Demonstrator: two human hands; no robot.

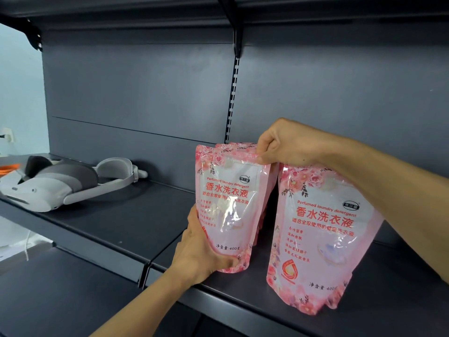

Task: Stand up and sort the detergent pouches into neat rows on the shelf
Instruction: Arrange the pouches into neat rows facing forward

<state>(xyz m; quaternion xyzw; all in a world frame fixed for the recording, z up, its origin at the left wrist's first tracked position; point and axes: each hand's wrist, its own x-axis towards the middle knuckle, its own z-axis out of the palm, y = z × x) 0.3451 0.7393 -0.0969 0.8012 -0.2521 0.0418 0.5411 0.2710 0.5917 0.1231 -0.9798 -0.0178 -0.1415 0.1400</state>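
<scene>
- L hand (198, 251) grips lower left edge of front pink detergent pouch (230, 207), fingers curled under its base.
- R hand (289, 144) pinches top seal of same pouch.
- Pouch upright on dark shelf (116, 215), more pouches stacked just behind it.
- 2nd pouch row (320, 234) stands just beside to the right, nearer shelf front edge; narrow gap betw. rows.
- Grey-white headset (65, 181) lies at shelf's left end, well apart from pouches.
</scene>
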